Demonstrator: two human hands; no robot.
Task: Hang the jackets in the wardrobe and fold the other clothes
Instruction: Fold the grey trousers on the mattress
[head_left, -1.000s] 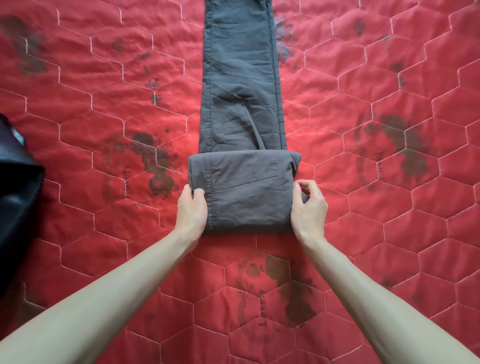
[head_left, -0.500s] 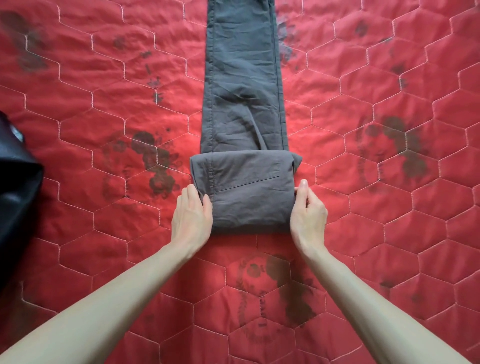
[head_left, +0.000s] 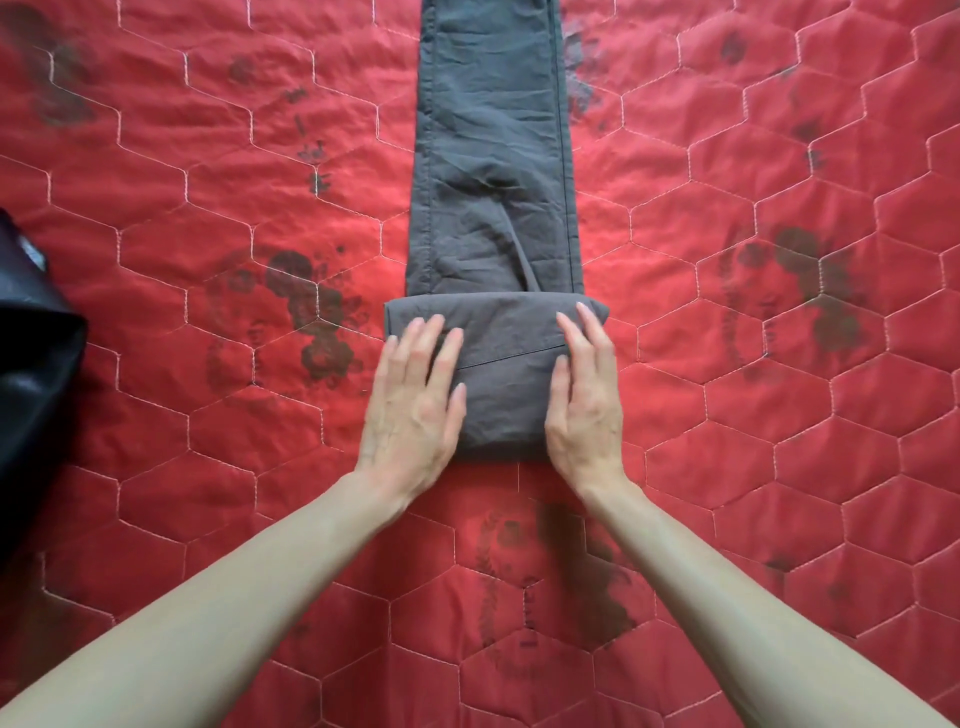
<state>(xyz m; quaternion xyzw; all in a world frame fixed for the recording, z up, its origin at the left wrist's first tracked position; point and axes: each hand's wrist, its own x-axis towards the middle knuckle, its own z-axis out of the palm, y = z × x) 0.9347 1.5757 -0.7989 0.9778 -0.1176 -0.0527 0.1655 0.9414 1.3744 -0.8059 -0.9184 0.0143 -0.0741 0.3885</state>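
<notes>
A pair of grey trousers (head_left: 493, 156) lies lengthwise on the red quilt, legs stretched away from me. Its near end is folded over into a thick rectangular block (head_left: 506, 374). My left hand (head_left: 415, 400) lies flat on the left side of that block, fingers straight and spread. My right hand (head_left: 587, 395) lies flat on the right side, fingers straight and pointing away. Both palms press down on the fold.
The red quilt (head_left: 753, 441) with hexagon stitching and dark printed marks covers the whole surface. A black leather-like garment (head_left: 31, 364) sits at the left edge, partly out of frame.
Both hands let go of the block's side edges and moved up onto its top, now lying flat. The fold has been pressed lower.
</notes>
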